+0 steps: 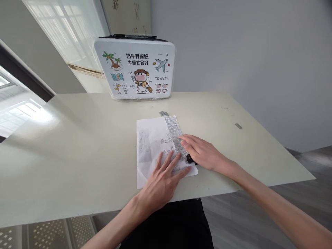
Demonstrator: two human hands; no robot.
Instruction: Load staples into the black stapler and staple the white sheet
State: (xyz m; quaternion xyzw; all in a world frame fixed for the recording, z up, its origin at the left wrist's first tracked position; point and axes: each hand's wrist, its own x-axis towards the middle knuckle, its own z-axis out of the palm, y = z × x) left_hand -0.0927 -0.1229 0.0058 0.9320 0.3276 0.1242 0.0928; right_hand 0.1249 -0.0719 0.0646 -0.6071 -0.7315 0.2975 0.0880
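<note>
A white printed sheet of paper (151, 133) lies on the table with a grey picture on its left part. Dense rows of silver staples (173, 128) run down its right margin. My left hand (164, 180) lies flat on the lower part of the sheet, fingers spread. At the sheet's right edge, my right hand (201, 152) curves over a black stapler (190, 158). Most of the stapler is hidden beneath the palm and fingers; only a short black end shows. Short strips of staples (164, 113) lie just beyond the sheet's top edge.
The pale table (85, 152) has its near edge close to my lap. At the back stands a white case (137, 69) with cartoon cow and travel prints, wrapped in clear plastic. Another staple strip (238, 126) lies to the right. A grey wall rises behind.
</note>
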